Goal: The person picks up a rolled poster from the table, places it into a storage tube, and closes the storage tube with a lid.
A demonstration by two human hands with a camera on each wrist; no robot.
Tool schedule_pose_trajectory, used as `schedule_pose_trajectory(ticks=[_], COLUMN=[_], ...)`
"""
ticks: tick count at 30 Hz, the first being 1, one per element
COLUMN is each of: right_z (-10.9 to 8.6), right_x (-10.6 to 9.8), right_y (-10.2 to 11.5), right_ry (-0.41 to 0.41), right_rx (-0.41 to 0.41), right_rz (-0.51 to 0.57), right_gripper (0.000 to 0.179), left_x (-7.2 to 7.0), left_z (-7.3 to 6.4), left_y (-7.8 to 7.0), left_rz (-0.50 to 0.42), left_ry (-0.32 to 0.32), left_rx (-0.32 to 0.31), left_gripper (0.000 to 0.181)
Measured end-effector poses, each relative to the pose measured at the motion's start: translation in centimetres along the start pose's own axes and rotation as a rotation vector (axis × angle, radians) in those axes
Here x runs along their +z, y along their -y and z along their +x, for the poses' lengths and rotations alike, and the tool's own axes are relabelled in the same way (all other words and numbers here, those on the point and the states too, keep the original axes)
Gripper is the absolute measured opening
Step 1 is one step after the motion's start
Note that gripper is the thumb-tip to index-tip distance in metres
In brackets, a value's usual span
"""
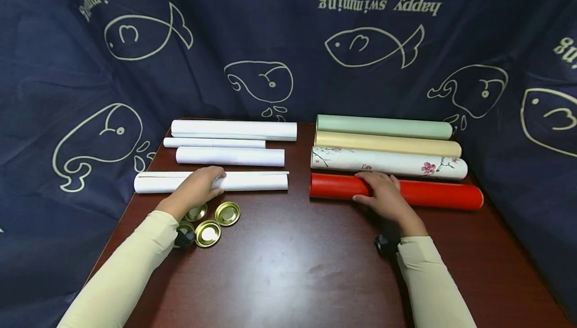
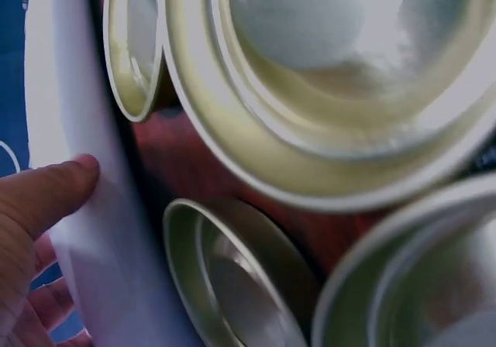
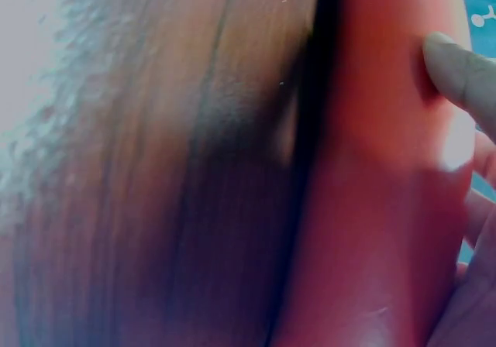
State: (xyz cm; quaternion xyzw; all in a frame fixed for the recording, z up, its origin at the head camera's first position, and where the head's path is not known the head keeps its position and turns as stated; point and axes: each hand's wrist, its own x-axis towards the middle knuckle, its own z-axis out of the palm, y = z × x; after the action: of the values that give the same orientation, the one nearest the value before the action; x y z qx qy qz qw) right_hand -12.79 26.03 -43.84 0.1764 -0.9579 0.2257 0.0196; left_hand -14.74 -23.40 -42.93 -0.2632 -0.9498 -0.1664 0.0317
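Note:
At the front of the left-hand row lies a white paper roll. My left hand grips it near its middle, the thumb on the near side and fingers over the far side, as the left wrist view shows. My right hand holds a red roll left of its middle; thumb and fingers straddle it in the right wrist view. Both rolls lie lengthwise across the table. Below my left wrist sit several shallow gold round tins, partly hidden by the forearm.
Behind the left hand are more white rolls, one of them thinner. Beyond the red roll lie a floral white roll, a cream roll and a pale green roll. A dark blue printed cloth surrounds the brown table.

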Motion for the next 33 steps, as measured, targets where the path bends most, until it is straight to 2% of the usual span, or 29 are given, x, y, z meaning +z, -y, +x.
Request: schedule_pose_trajectory(ticks=[4, 10, 14, 19, 26, 33], right_z=[0.0, 0.0, 0.0, -0.2, -0.8, -1.6], right_x=[-0.1, 0.0, 0.0, -0.4, -1.1, -1.4], right_y=[0.0, 0.3, 0.2, -0.2, -0.5, 0.3], right_ry=[0.002, 0.015, 0.031, 0.053, -0.019, -0.075], right_rx=[0.000, -0.031, -0.051, -0.099, -0.216, -0.264], right_rz=[-0.008, -0.096, -0.120, -0.157, -0.174, -0.135], right_gripper=[0.060, 0.069, 0.070, 0.071, 0.072, 0.072], left_x=[0.1, 0.0, -0.2, -0.9, -1.9, -2.3], left_z=[0.3, 0.0, -0.3, -0.5, -1.3, -2.0], left_y=[0.1, 0.2, 0.1, -0.5, -1.6, -2.6], left_rz=[0.034, 0.057, 0.065, 0.068, 0.042, 0.015], left_ry=[-0.010, -0.046, -0.085, -0.173, -0.225, -0.245], left_rx=[0.011, 0.027, 0.083, 0.170, 0.210, 0.218], left_gripper=[0.038, 0.039, 0.039, 0.039, 0.040, 0.040])
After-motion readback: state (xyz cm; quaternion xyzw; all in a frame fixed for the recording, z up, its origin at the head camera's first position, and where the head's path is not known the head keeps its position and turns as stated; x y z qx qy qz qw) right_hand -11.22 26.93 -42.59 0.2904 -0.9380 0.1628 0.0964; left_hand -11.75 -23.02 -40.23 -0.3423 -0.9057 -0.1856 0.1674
